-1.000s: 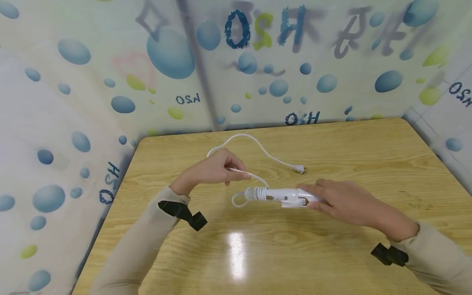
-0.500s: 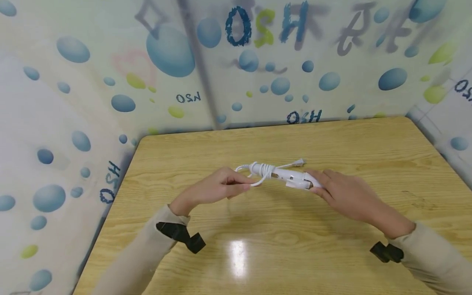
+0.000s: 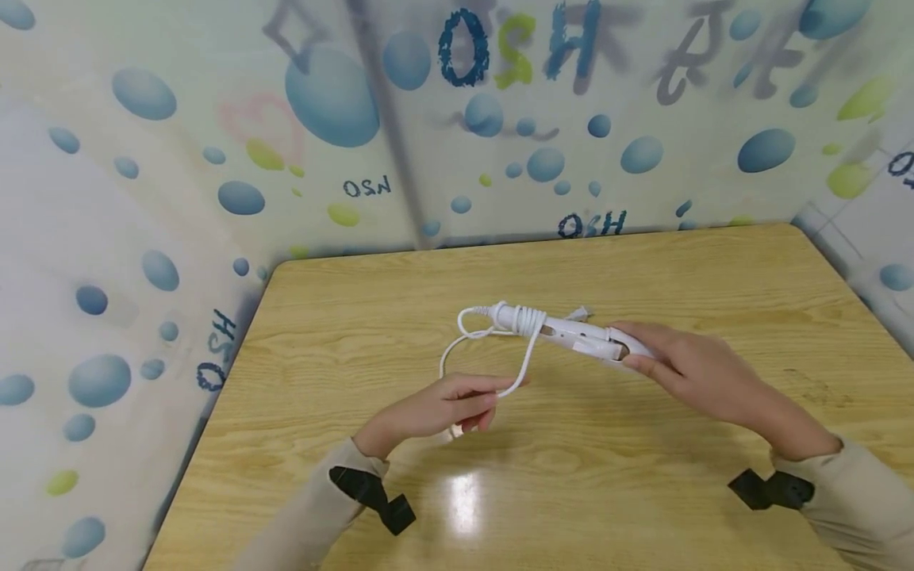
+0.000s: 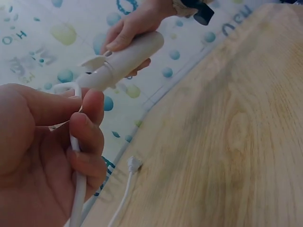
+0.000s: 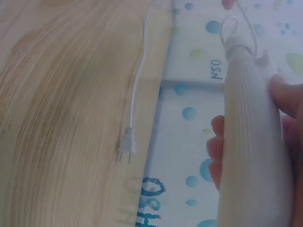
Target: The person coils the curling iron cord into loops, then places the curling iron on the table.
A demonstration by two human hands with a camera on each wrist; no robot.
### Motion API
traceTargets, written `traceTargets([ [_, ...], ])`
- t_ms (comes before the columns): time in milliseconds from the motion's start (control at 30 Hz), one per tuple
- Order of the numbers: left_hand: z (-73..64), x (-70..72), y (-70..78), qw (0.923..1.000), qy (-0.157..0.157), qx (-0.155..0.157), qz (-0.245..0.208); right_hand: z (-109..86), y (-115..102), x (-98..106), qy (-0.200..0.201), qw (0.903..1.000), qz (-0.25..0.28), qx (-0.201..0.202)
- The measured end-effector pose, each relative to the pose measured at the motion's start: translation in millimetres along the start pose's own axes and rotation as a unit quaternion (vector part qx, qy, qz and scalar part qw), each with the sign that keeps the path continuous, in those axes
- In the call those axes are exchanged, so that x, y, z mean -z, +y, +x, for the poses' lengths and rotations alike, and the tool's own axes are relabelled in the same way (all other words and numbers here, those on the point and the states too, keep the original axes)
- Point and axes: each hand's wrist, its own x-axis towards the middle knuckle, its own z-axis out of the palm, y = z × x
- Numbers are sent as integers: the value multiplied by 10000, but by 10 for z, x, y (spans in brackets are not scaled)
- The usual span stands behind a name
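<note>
A white hair iron (image 3: 581, 337), held above the table, has its white cord (image 3: 528, 320) wound several turns round its left end. My right hand (image 3: 703, 381) grips the iron's right end; in the right wrist view the fingers curl round its ribbed body (image 5: 251, 137). Below and left of the coils, my left hand (image 3: 453, 406) pinches the cord. The left wrist view shows the cord (image 4: 79, 189) running between thumb and forefinger and down across the palm. A two-pin plug (image 5: 126, 142) lies on the table, at the cord's free end; the iron partly hides it in the head view.
The wooden table (image 3: 643, 476) has rounded far corners. Behind and beside it hangs a light wall covering (image 3: 500, 182) printed with blue and green bubbles. A small black device (image 3: 396, 514) is strapped to the left wrist, another (image 3: 750, 489) to the right.
The iron has risen off its earlier place toward the far side and tilted. More cord is wrapped round its end. My left hand has swept the cord over and down toward the near side.
</note>
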Motion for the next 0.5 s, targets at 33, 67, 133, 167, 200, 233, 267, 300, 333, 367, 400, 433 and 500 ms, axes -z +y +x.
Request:
traceTargets([
  [33,18,-10,-22,10000,-6,-88,-17,1,-12,8,11,9999,108,-11],
  [67,36,-19,-41,9999,30,-161,-23,1,-24,17,13,9997,233,-29],
  [133,76,-23,-73,9995,119,-294,-11,2,-51,37,45,9988,487,-30],
  [167,94,-20,-88,9993,194,-326,-7,0,-64,48,68,9982,589,-6],
  [200,113,-15,-103,9990,257,-368,5,-2,-78,59,79,9975,706,34],
  [233,131,-7,-115,9987,333,-384,31,-5,-91,70,86,9967,799,86],
  [267,143,4,-127,9985,395,-386,35,-8,-102,80,94,9960,881,143],
  [300,155,17,-139,9982,449,-385,25,-12,-114,88,99,9953,943,208],
  [333,165,31,-150,9980,499,-376,5,-16,-122,94,119,9946,985,293],
  [367,175,49,-161,9978,556,-374,4,-20,-131,100,132,9937,1054,371],
  [400,187,69,-171,9976,587,-368,-28,-23,-139,104,137,9925,1130,448],
  [433,197,90,-179,9976,598,-336,-62,-26,-144,108,143,9912,1208,524],
  [500,217,136,-190,9978,613,-224,-79,-32,-149,114,117,9868,1474,663],
])
